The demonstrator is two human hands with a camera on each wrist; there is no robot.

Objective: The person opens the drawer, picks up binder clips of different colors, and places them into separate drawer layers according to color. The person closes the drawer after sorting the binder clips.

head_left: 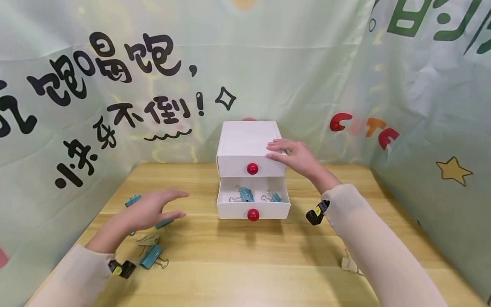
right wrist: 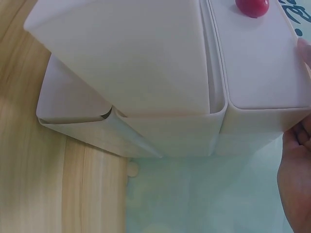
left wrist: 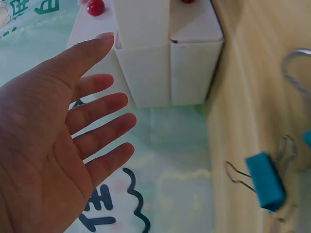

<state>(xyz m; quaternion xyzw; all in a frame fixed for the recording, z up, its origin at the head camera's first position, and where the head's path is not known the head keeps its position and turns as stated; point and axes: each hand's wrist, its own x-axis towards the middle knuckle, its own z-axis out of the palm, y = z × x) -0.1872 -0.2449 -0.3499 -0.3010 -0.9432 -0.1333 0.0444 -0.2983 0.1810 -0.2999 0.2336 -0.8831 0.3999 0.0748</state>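
A white drawer box (head_left: 247, 138) with red knobs stands at the back of the table. Its middle drawer (head_left: 234, 211) is pulled out, and teal binder clips (head_left: 246, 195) lie inside. My right hand (head_left: 295, 157) rests on the box's top right front corner, fingers stretched over the lid and thumb near the front edge. To the left of the box, my left hand (left wrist: 58, 116) hovers with straight, spread fingers and holds nothing. Beneath and around it are several teal binder clips (head_left: 151, 256), partly hidden by the hand, and a cream binder clip (head_left: 148, 240).
Another cream binder clip (head_left: 350, 264) lies on the table at the right, partly covered by the right sleeve (head_left: 383, 247). A printed cloth (head_left: 291, 81) hangs behind the wooden table (head_left: 245, 268) and along its sides. Both wrists wear small black cameras.
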